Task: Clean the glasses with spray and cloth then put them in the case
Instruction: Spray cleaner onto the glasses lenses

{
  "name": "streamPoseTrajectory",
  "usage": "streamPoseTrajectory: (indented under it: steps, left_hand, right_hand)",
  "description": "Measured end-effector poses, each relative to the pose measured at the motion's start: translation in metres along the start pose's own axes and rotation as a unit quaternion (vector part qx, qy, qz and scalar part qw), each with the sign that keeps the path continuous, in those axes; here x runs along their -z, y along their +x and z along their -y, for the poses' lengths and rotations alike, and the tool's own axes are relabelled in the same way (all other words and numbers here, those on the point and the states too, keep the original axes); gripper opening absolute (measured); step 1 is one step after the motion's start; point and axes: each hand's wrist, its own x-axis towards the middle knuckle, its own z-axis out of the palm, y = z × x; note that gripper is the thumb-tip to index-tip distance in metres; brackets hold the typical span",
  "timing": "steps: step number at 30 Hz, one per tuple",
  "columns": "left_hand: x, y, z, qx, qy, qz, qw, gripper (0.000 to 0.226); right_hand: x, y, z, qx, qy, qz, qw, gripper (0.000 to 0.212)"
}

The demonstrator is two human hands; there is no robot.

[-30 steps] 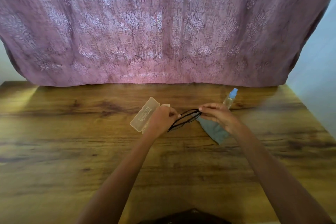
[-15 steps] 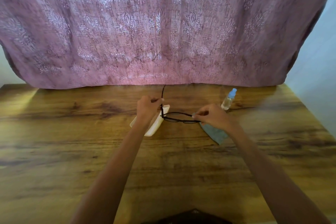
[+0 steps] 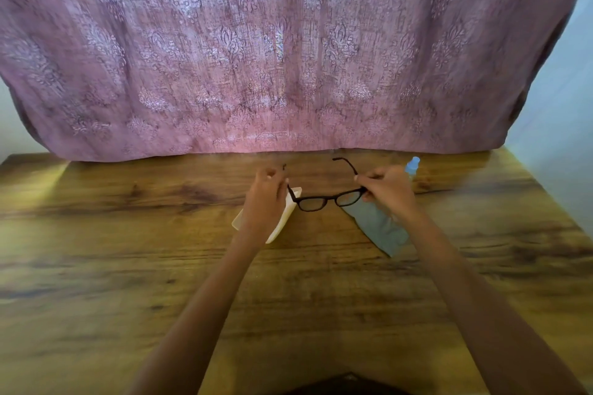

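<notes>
Black-framed glasses (image 3: 325,199) are held above the wooden table (image 3: 128,266), both temples unfolded and pointing away from me. My left hand (image 3: 268,199) grips the left hinge end. My right hand (image 3: 386,191) pinches the right hinge end. A cream-coloured case (image 3: 282,228) lies open on the table under my left hand, mostly hidden by it. The grey-blue cloth (image 3: 378,229) lies flat on the table beneath my right hand. The small spray bottle (image 3: 412,167) with a blue cap stands just behind my right hand.
A mauve patterned curtain (image 3: 288,58) hangs along the table's far edge. A pale wall (image 3: 561,106) is at the right. A dark object (image 3: 349,386) sits at the near edge of the table.
The glasses went from folded to fully opened: first the left temple swung out, then the right one. Both hands moved apart and slightly away from me.
</notes>
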Motion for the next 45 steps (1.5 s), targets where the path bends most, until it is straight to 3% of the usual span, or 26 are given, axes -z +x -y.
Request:
streamPoseTrajectory:
  steps: [4, 6, 11, 14, 18, 20, 22, 24, 26, 28, 39, 45]
  left_hand:
    - [0.009, -0.006, -0.001, -0.186, 0.041, 0.02, 0.981, 0.046]
    - [0.016, -0.007, -0.005, -0.262, 0.054, -0.003, 0.964, 0.042]
    - [0.035, -0.005, -0.021, -0.319, 0.118, -0.038, 0.939, 0.051]
    - [0.038, 0.002, -0.03, -0.341, 0.126, -0.064, 0.929, 0.051]
    - [0.032, 0.008, -0.038, -0.314, 0.095, -0.107, 0.939, 0.035]
    - [0.029, 0.011, -0.045, -0.296, 0.061, -0.118, 0.946, 0.022]
    - [0.027, 0.013, -0.052, -0.276, 0.014, -0.134, 0.952, 0.019]
    - [0.023, 0.013, -0.056, -0.242, -0.02, -0.14, 0.96, 0.019]
    - [0.017, 0.01, -0.057, -0.209, -0.042, -0.138, 0.967, 0.02]
    - [0.012, 0.007, -0.057, -0.181, -0.062, -0.13, 0.973, 0.021]
    - [0.005, -0.003, -0.048, -0.095, -0.084, -0.129, 0.983, 0.021]
    - [0.002, -0.006, -0.043, -0.068, -0.075, -0.144, 0.984, 0.018]
  right_hand:
    - [0.007, 0.003, 0.012, -0.028, 0.021, -0.008, 0.999, 0.016]
    - [0.012, 0.005, 0.019, -0.03, 0.035, -0.008, 0.999, 0.019]
    - [0.024, 0.012, 0.037, -0.042, 0.062, 0.003, 0.997, 0.032]
    - [0.033, 0.016, 0.042, -0.064, 0.074, 0.024, 0.995, 0.022]
    - [0.042, 0.018, 0.04, -0.07, 0.134, 0.02, 0.988, 0.028]
    - [0.042, 0.018, 0.032, -0.021, 0.165, -0.036, 0.985, 0.023]
    - [0.043, 0.02, 0.016, 0.081, 0.076, -0.167, 0.98, 0.015]
    - [0.044, 0.02, -0.005, 0.162, -0.043, -0.275, 0.947, 0.009]
    - [0.043, 0.024, -0.03, 0.194, -0.137, -0.305, 0.922, 0.028]
    - [0.04, 0.027, -0.053, 0.194, -0.168, -0.293, 0.921, 0.04]
    - [0.031, 0.04, -0.089, 0.144, -0.123, -0.197, 0.962, 0.053]
    - [0.016, 0.015, -0.044, 0.179, 0.03, -0.176, 0.968, 0.041]
